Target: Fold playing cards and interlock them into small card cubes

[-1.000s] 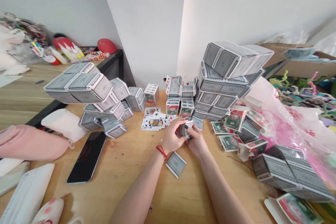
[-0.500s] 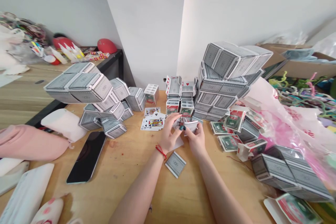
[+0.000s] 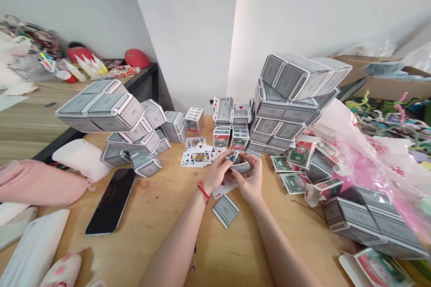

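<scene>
My left hand (image 3: 218,171) and my right hand (image 3: 252,178) meet at the middle of the wooden table (image 3: 161,215), both closed round a small deck of grey-backed playing cards (image 3: 241,167). A card peels off under my left fingers. Face-up loose cards (image 3: 198,156) lie just left of the hands. A white face-up card (image 3: 223,187) rests under my left wrist. One grey-backed card pack (image 3: 225,210) lies flat between my forearms.
Tall stacks of wrapped card packs rise at the left (image 3: 107,110) and right (image 3: 289,94). Green and red card boxes (image 3: 296,161) lie scattered on the right beside a pink plastic bag (image 3: 370,157). A black phone (image 3: 112,199) lies left.
The hands have shifted the deck from a tight two-handed grip to a spread one. A white face-up card now lies on the table under my left wrist.
</scene>
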`<state>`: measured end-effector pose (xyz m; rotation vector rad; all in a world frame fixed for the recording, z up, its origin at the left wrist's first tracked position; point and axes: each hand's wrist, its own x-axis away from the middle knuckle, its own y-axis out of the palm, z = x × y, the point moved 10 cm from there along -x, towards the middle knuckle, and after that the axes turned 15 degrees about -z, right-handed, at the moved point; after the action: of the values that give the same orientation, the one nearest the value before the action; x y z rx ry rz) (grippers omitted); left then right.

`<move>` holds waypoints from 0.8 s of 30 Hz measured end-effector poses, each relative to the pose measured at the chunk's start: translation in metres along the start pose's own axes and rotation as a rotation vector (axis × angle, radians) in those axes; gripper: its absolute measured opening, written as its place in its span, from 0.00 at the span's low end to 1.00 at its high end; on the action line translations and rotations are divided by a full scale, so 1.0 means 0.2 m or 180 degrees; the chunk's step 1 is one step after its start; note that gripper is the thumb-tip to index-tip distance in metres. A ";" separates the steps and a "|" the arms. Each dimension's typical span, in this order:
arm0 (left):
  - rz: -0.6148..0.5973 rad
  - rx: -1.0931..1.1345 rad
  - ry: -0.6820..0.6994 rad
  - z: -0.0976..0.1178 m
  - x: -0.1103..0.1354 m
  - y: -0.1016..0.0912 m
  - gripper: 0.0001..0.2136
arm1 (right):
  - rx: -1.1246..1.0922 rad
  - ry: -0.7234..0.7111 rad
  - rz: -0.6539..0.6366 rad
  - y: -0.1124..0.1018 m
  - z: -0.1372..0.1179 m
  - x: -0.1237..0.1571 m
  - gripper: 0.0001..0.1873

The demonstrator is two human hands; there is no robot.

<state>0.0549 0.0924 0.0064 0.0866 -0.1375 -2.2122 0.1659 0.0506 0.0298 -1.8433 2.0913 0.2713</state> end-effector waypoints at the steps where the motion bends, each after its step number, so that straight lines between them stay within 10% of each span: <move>1: -0.0112 0.0304 -0.0093 -0.03 -0.01 0.01 0.17 | -0.0029 -0.0014 -0.0019 0.00 0.00 0.00 0.25; 7: -0.0567 0.1569 -0.0484 -0.12 0.00 0.07 0.22 | -0.0127 -0.0064 -0.0141 0.02 -0.01 -0.01 0.25; 24: -0.0363 0.1202 0.0015 0.02 0.00 0.02 0.23 | -0.0813 0.0602 0.0178 -0.02 0.11 -0.01 0.26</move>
<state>0.0573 0.0904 0.0114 0.3145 -0.5590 -2.2738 0.1730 0.0588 0.0105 -2.0262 2.3313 0.4095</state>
